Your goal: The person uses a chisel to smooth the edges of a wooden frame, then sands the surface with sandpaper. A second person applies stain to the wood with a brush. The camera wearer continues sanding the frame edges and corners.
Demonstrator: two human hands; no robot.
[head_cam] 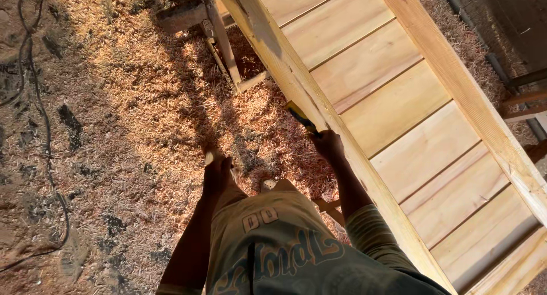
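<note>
Tool: yellow scraper [300,117] at twelve o'clock of right hand [329,145], fingers pinching its handle, blade on wooden frame [319,104].
Handling: seems light, stiff; hold by handle.
Left hand [218,171]: hanging, fingers unclear.

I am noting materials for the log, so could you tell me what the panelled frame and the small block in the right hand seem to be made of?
The panelled frame looks like pale, unfinished softwood: visible grain, bare matte surface, plank seams between panels. The small block gripped by the right hand against the frame's rail shows yellow and black; possibly a sanding block or plastic tool, but too small to tell. The shavings covering the ground look like wood.
</note>
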